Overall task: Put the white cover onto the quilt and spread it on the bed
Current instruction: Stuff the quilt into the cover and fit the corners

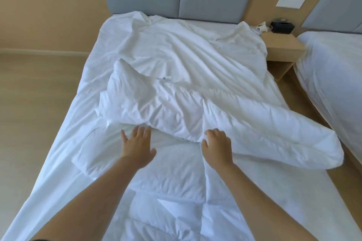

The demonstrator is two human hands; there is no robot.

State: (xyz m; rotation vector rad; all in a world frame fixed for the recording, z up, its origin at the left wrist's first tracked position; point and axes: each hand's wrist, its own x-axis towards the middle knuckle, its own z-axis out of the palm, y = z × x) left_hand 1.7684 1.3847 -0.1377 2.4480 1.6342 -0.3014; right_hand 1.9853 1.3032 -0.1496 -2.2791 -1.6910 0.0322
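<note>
The right hand (215, 144) gripped the near fold of the puffy white padded quilt (176, 111), the left hand (137, 143) lay splayed open beside it, and the thin white fabric cover (186, 51) lay beyond the grip; the step likely wanted both quilt corners held evenly.

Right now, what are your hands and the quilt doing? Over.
Left hand open at quilt edge. Right hand has a grip on it. Quilt bunched on cover, one end overhanging bed.
</note>
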